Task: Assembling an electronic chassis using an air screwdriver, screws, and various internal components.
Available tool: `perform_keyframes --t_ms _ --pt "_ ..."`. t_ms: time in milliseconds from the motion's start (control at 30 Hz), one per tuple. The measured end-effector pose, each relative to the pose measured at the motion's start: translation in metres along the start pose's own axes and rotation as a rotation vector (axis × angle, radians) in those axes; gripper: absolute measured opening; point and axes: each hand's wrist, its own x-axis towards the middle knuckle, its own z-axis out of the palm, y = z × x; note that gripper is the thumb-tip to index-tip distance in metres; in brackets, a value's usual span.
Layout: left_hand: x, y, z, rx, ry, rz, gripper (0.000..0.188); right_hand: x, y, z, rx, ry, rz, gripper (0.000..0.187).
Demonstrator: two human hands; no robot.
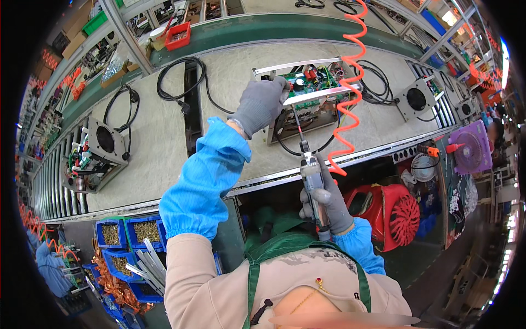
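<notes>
My left hand [261,105], in a grey glove, is closed on the left end of a metal-framed circuit board unit [315,79]. Green board, wires and parts show between the unit's two silver rails. In my gloved right hand [335,204] is a power screwdriver [312,178], fingers wrapped round its body. Its long bit points up and away from me, with the tip at the near silver rail [318,96], close to my left fingers. Whether the tip sits on a screw is too small to tell. A black cable loops below the unit.
An orange coiled hose [345,131] hangs in front of the unit's right side. Similar fan units stand at the left [104,142] and right [416,100] of the bench. Blue bins [147,230] of small metal parts sit lower left; a red fan-like machine [383,211] is below the bench.
</notes>
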Motion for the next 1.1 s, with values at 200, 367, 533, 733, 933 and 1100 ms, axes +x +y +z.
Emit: perform_keyframes --t_ms 200,367,533,733,933,1100 --pt "0.012 -0.005 0.0 0.027 -0.058 0.017 0.019 0.003 0.0 -0.002 0.024 -0.06 -0.039 0.095" --pt "0.04 -0.008 -0.012 0.089 -0.296 0.053 0.021 0.006 -0.001 -0.01 -0.013 -0.076 -0.016 0.099" --pt "0.052 -0.008 -0.016 0.033 -0.528 0.057 0.022 0.007 -0.004 -0.015 -0.048 -0.069 0.015 0.101" --pt "0.057 -0.011 -0.02 -0.017 -0.601 0.087 0.022 0.008 -0.006 -0.018 -0.038 -0.083 0.02 0.1" --pt "0.05 -0.019 -0.021 -0.13 -0.627 0.097 0.029 0.007 -0.003 -0.02 -0.097 -0.078 0.007 0.103" --pt "0.037 -0.002 -0.03 -0.024 -0.589 0.113 0.037 0.003 -0.002 -0.021 -0.031 -0.086 -0.003 0.103"
